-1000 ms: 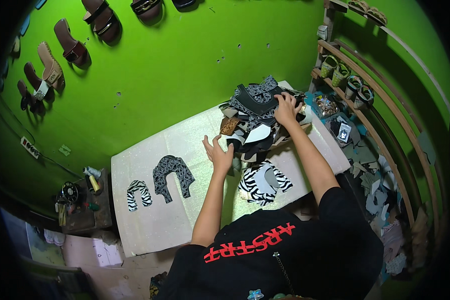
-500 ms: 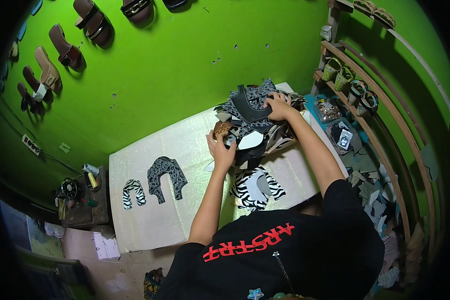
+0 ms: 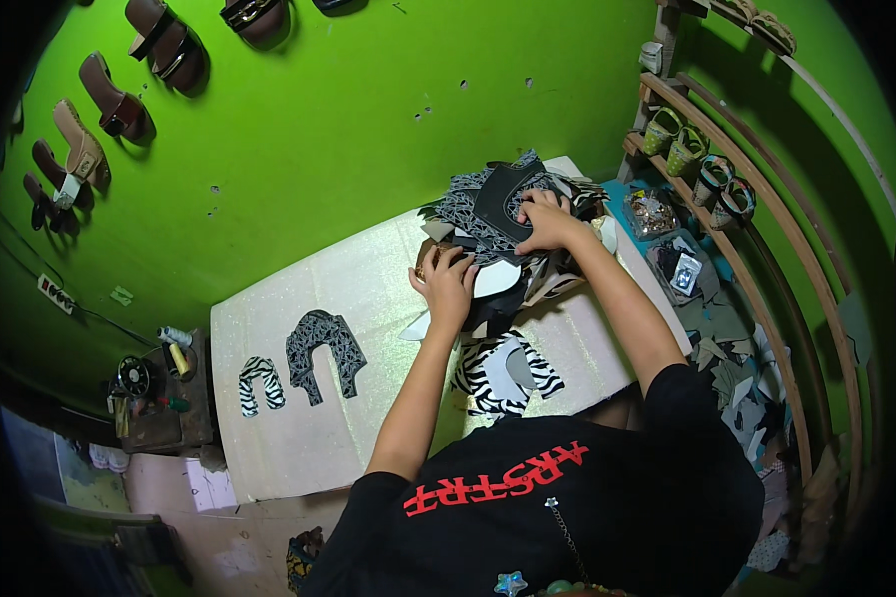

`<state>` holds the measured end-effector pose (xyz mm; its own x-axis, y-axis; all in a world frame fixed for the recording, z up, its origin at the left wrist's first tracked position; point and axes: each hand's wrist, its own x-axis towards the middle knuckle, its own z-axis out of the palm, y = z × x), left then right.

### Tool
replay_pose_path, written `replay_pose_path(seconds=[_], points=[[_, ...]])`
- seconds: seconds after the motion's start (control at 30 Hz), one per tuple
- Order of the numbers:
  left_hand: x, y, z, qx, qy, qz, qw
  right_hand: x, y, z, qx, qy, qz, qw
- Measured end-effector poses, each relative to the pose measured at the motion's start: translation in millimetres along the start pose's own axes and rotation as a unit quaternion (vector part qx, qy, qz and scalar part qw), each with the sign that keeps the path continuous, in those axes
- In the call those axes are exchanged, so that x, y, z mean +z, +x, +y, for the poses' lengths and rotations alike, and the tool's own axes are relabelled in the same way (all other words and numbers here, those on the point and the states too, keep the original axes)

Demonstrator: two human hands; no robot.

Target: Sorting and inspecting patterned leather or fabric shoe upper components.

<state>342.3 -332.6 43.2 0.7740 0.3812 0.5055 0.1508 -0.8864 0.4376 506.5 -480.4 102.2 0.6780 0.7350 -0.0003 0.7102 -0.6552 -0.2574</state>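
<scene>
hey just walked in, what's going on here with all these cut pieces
A person has both hands on a messy pile of cut pieces on a pale table. The right hand is at a black curved piece on top; the left hand is at the pile's left side. Off to the left lie a small zebra-print arch and a larger dark patterned arch. More zebra-print pieces lie between the forearms.

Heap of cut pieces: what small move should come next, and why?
Perhaps the right hand should lift the smooth black curved piece: it lies atop the heap, close to that hand, while the left hand touches the heap's left side.
</scene>
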Motion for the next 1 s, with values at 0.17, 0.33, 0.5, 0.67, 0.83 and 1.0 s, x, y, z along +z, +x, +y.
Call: replay_pose_path(seconds=[0.17,0.33,0.5,0.67,0.83,1.0], points=[[-3,-3,1,0.039,-0.024,0.038,0.998,-3,3,11,0.015,0.117,0.02,0.993],[-11,-8,0,0.041,-0.075,0.04,0.996,-25,8,16,0.007,0.191,0.127,0.973],[-24,-14,-3,0.042,-0.12,0.036,0.991,-43,3,11,0.014,0.194,0.235,0.952],[-37,-16,-22,0.014,-0.302,0.063,0.951,-43,1,-2,0.021,0.139,0.225,0.964],[-48,-14,-38,-0.049,-0.395,0.069,0.915,-21,4,0,0.032,0.094,0.202,0.974],[-61,-9,-49,-0.127,-0.516,0.143,0.835,3,-3,3,0.03,0.023,0.096,0.995]])
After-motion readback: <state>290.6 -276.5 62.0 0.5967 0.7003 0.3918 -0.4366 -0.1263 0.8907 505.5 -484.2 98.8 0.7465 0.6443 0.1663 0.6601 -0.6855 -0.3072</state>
